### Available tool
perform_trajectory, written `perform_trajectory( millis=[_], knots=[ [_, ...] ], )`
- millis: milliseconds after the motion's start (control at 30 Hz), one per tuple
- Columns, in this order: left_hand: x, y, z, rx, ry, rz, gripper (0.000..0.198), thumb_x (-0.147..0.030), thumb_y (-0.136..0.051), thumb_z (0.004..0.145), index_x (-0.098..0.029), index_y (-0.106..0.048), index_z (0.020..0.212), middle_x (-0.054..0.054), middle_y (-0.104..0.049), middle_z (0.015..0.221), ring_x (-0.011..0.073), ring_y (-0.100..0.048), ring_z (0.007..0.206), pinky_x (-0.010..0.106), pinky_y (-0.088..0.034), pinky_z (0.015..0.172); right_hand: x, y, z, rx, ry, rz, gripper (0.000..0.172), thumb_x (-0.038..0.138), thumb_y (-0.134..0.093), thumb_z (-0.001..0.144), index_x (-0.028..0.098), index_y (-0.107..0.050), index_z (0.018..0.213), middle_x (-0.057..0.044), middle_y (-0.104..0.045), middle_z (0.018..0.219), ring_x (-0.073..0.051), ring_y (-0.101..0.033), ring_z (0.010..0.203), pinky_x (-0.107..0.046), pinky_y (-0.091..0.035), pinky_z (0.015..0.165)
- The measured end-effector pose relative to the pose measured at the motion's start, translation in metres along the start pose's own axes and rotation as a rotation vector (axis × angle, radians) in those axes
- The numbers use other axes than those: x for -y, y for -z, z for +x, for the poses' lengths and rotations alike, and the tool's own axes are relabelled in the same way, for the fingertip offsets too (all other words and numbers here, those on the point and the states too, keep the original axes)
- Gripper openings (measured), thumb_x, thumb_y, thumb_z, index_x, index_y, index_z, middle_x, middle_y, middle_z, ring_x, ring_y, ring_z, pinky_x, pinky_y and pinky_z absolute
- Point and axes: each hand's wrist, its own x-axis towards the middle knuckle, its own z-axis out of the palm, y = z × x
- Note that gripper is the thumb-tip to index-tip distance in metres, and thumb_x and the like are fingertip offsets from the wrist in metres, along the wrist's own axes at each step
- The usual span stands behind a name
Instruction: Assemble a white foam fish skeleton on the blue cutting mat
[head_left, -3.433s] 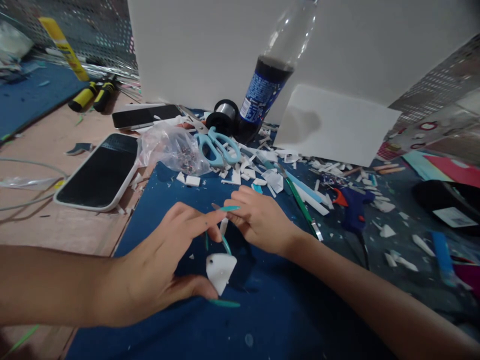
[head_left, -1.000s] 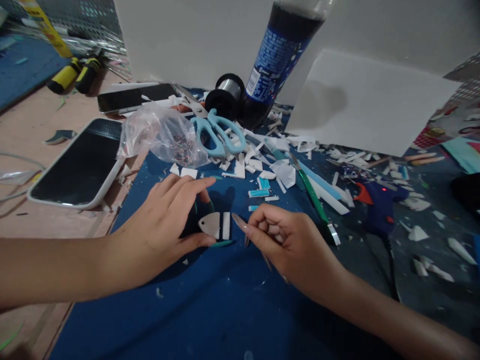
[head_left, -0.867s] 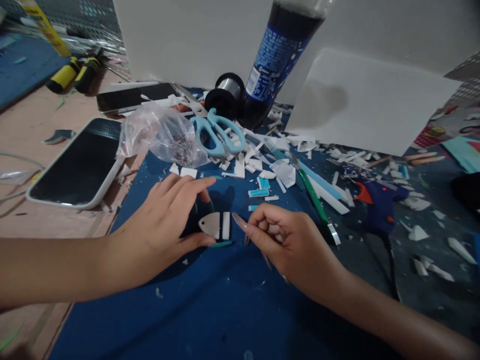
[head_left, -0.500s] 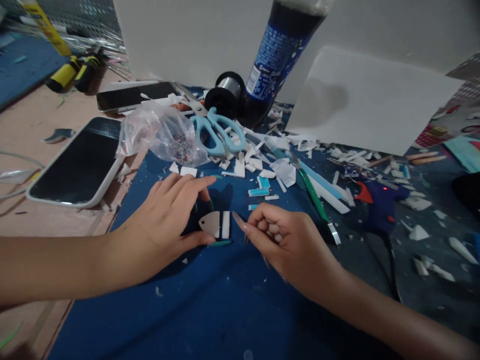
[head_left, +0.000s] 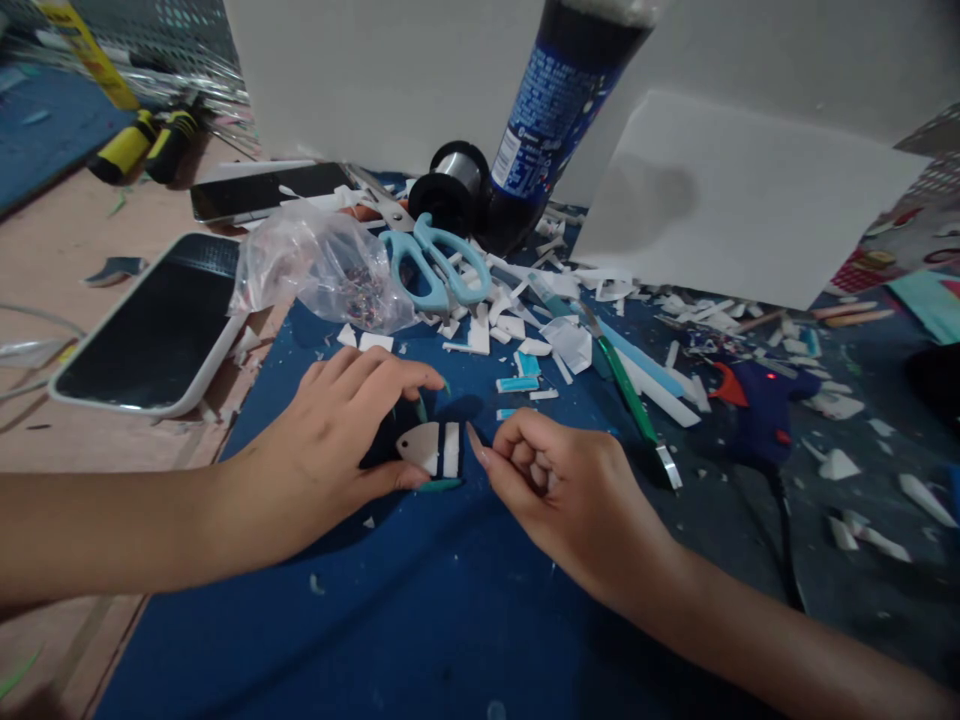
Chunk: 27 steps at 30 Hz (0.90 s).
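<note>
A small fish-shaped piece (head_left: 418,447) lies on the blue mat, with a pale pointed head, a black dot for an eye and dark stripes. Right behind its head section sits a narrow white strip (head_left: 451,450). My left hand (head_left: 352,425) curves around the head end, thumb along the lower edge and a fingertip at the upper edge, while the index finger is raised. Just right of the white strip, my right hand (head_left: 559,475) is closed, thumb and index finger together with the long nails pointing at the strip. Nothing shows between those fingertips.
Behind the hands are light-blue scissors (head_left: 439,265), a plastic bag (head_left: 311,265), a wire spool (head_left: 454,180) and a dark bottle (head_left: 555,110). White scraps surround a green-handled cutter (head_left: 626,385). A glue gun (head_left: 769,410) lies right, a phone (head_left: 150,330) left.
My left index finger has lifted and stretched slightly right. My right hand has shifted slightly left, its lower fingers tucked in more. The white strip now sits closer to the fish's head section.
</note>
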Motion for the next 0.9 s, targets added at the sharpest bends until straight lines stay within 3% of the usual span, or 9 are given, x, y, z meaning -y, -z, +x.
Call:
perform_trajectory(
  millis=[567,900],
  knots=[
    [0.0011,0.0018,0.0009,0.08,-0.071,0.016,0.029,-0.028,-0.062,0.085,-0.029,-0.043,0.108,0.003,-0.051,0.109,0.0283,-0.046,0.103,0.043,-0.034,0.087,-0.0017,-0.0055,0.0003,-0.091,0.069,-0.027,0.023,0.016,-0.056,0.085,0.019,-0.044,0.066,0.008,-0.038,0.049,-0.006,-0.036,0.042,-0.021,-0.028,0.042],
    [-0.0001,0.0005,0.0028,0.053,-0.025,-0.016,0.035,-0.028,-0.067,0.081,-0.027,-0.043,0.107,0.002,-0.053,0.107,0.0265,-0.048,0.1,0.041,-0.035,0.084,-0.0019,-0.0032,-0.004,-0.037,0.064,-0.067,0.022,0.022,-0.053,0.088,0.02,-0.044,0.068,0.007,-0.037,0.05,-0.007,-0.035,0.041,-0.022,-0.027,0.041]
  ],
)
